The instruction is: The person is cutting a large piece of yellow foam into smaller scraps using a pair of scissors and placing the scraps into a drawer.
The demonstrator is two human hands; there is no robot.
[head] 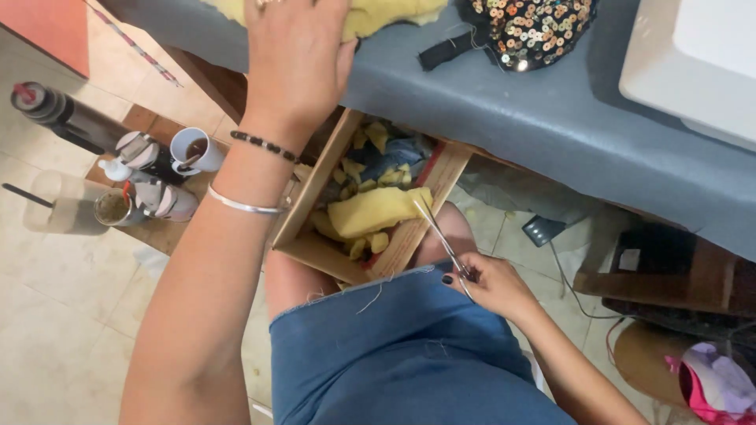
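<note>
Scissors (442,236), thin and metal, sit in the right hand (488,283), fingers curled closed around the handles, blades pointing up over an open wooden drawer (315,185). Yellow fabric scraps (376,209) fill the drawer, which juts from under a grey-covered table (504,102). The left hand (298,59) presses flat on yellow cloth (386,14) at the table edge; its fingertips are cut off by the top of the view. Denim shorts (394,354) cover the lap. A sequinned piece (529,27) is partly cropped. Bottles and a cup (197,149) stand on a low shelf to the left.
</note>
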